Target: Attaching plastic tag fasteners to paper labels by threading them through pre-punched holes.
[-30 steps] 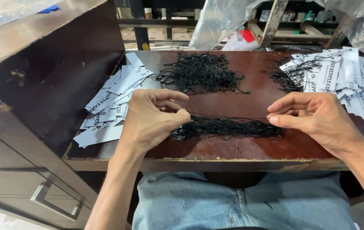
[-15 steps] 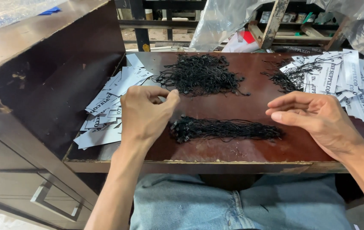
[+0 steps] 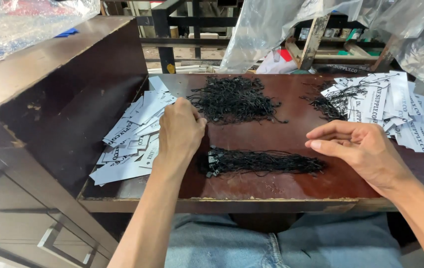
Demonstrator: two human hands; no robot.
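Our left hand (image 3: 179, 130) is curled with its fingertips down on the white paper tags (image 3: 130, 144) that lie spread at about nine o'clock on the bench (image 3: 291, 191); the fingers are bent as if to pick one, but we cannot tell if a tag is pinched yet. Our right hand (image 3: 363, 149) sits at about three o'clock, loosely half open with bent fingers, and it holds nothing. Between our two hands, close to us at six o'clock, lies a neat bundle of black strings (image 3: 261, 163), laid flat and straight, with the little plastic ends at its left side just beside our left wrist. Farther away at twelve o'clock is a loose heap of black strings (image 3: 234, 99), all tangled. At about two o'clock is a pile of white tags with black strings on them (image 3: 381, 106); those look finished to us. So we think some of the work is done, because that pile is there, but a lot is left: many plain tags wait on the left and many strings are unused. Behind the bench hang clear plastic sheets (image 3: 271, 30), and a dark brown cabinet (image 3: 38, 99) stands to our left.
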